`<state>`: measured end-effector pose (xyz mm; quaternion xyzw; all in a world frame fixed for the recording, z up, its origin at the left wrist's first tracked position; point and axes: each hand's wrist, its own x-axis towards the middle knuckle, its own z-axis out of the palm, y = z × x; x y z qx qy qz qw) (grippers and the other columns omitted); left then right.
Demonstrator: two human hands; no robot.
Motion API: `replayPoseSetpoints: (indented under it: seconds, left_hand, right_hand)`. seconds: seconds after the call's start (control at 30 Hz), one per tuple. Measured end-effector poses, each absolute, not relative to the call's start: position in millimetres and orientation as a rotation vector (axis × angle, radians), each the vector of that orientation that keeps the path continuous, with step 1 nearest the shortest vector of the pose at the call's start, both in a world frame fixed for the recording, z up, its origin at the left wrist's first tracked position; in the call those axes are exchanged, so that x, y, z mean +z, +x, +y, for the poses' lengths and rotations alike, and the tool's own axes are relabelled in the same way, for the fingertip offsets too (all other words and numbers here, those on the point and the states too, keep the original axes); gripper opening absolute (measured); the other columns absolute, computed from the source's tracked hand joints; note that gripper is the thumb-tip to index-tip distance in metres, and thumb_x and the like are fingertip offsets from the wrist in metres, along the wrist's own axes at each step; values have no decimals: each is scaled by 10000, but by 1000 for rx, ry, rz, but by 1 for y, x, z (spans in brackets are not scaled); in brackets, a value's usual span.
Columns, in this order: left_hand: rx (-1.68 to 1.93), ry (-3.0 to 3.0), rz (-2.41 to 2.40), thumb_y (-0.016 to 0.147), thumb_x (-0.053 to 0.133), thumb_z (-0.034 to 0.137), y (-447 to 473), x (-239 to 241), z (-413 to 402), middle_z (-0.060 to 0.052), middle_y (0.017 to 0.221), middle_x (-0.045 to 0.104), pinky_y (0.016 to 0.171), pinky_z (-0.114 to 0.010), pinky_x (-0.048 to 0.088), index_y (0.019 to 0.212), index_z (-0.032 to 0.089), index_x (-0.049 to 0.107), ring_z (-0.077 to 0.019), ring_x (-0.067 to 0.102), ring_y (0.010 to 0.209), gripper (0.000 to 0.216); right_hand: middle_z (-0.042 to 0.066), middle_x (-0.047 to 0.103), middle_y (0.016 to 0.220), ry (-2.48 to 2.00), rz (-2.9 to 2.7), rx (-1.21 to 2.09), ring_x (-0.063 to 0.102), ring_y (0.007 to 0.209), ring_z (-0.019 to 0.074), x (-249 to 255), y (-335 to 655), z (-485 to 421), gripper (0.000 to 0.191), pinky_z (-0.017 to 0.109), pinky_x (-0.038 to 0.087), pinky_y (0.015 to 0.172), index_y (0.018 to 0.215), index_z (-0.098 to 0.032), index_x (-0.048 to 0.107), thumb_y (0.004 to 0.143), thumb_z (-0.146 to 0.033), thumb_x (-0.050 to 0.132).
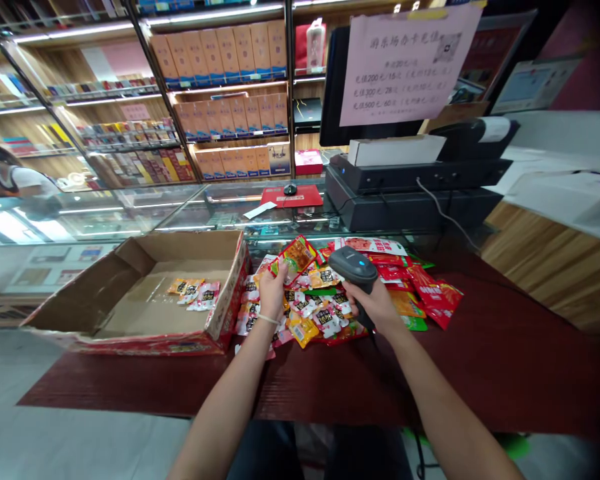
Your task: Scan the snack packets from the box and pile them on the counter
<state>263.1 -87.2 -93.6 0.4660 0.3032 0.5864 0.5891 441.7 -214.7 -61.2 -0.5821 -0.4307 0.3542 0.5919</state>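
My left hand (273, 291) is closed on a red-edged snack packet (299, 257) with food pictured on it, held up over the pile. In my right hand (375, 303) is a dark barcode scanner (354, 265), gripped by its handle, its head pointing left toward the packet. Under and around both hands lies a heap of small snack packets (325, 319) in pink, white, yellow and red. To the left stands an open cardboard box (140, 319) with a few small packets (205, 296) on its bottom.
A dark red tabletop (505, 373) carries the pile and box. Behind it are a glass counter (220, 212), a red pad with a mouse (290, 190), and a monitor with a pink sign (405, 67). The scanner's cable hangs toward me. Another person (25, 183) is at far left.
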Motion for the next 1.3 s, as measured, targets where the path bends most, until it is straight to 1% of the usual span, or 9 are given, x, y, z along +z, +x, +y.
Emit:
replayPoseSetpoints:
  seconds: [0.13, 0.23, 0.47, 0.67, 0.83, 0.97, 1.13, 1.23, 1.3]
  left_hand:
    - [1348, 962, 627, 776, 729, 433, 264, -95, -85, -60, 923, 745, 796, -301, 524, 988, 142, 685, -188, 695, 855, 363]
    - [1349, 918, 570, 778, 733, 420, 264, -92, -87, -72, 990, 743, 839, -320, 526, 1042, 149, 680, -197, 696, 914, 382]
    - [1339, 910, 589, 768, 739, 425, 262, -88, -87, -78, 1004, 740, 859, -345, 526, 1005, 156, 681, -202, 699, 927, 363]
    - [1364, 976, 608, 783, 720, 445, 265, -93, -86, -67, 977, 739, 825, -306, 521, 1001, 149, 682, -187, 686, 899, 369]
    - [1428, 1190, 780, 834, 671, 445, 259, -69, -98, -54, 887, 731, 757, -284, 519, 965, 140, 692, -168, 664, 797, 333]
    - [1533, 1606, 892, 898, 602, 388, 219, -19, -120, -59, 989, 738, 819, -298, 525, 1141, 190, 685, -193, 672, 901, 324]
    - [1732, 2059, 1190, 929, 537, 257, 125, 25, -119, -55, 1137, 721, 917, -318, 519, 1234, 237, 653, -204, 672, 1027, 328]
    - [1544, 2274, 1443, 937, 474, 201, 73, 21, -97, -75, 1238, 682, 990, -366, 495, 1306, 235, 604, -231, 640, 1140, 393]
    - [1267, 2361, 1548, 901, 471, 137, 51, 10, -81, -95, 1339, 621, 1041, -373, 469, 1371, 203, 551, -239, 591, 1226, 481]
  right_hand:
    - [-63, 527, 527, -1341, -1051, 850, 459, 380, 108, -60, 432, -217, 370, 238, 403, 370, 911, -234, 542, 750, -492, 752]
    - [-71, 535, 534, -1358, -1071, 824, 461, 378, 112, -59, 428, -217, 398, 242, 401, 370, 975, -240, 518, 745, -467, 749]
    - [-42, 523, 459, -1498, -1156, 793, 476, 386, 129, -54, 428, -220, 278, 260, 397, 411, 785, -221, 540, 762, -437, 713]
    - [-42, 504, 449, -1423, -1074, 802, 454, 363, 130, -61, 429, -215, 336, 268, 387, 387, 715, -233, 543, 735, -504, 742]
    - [-16, 514, 444, -1419, -1104, 814, 473, 380, 132, -69, 439, -212, 387, 272, 409, 408, 644, -207, 560, 799, -538, 690]
    - [-21, 529, 496, -1332, -1087, 847, 488, 398, 122, -71, 442, -213, 369, 258, 408, 411, 680, -190, 573, 802, -511, 709]
    - [-16, 544, 526, -1317, -1097, 898, 486, 412, 114, -68, 432, -215, 361, 245, 395, 412, 720, -177, 594, 781, -503, 735]
    - [-10, 538, 486, -1335, -1152, 928, 468, 405, 107, -66, 422, -215, 396, 239, 391, 414, 652, -179, 576, 782, -523, 724]
    - [-10, 527, 456, -1331, -1187, 928, 457, 396, 102, -67, 415, -214, 424, 233, 390, 416, 606, -181, 564, 786, -536, 712]
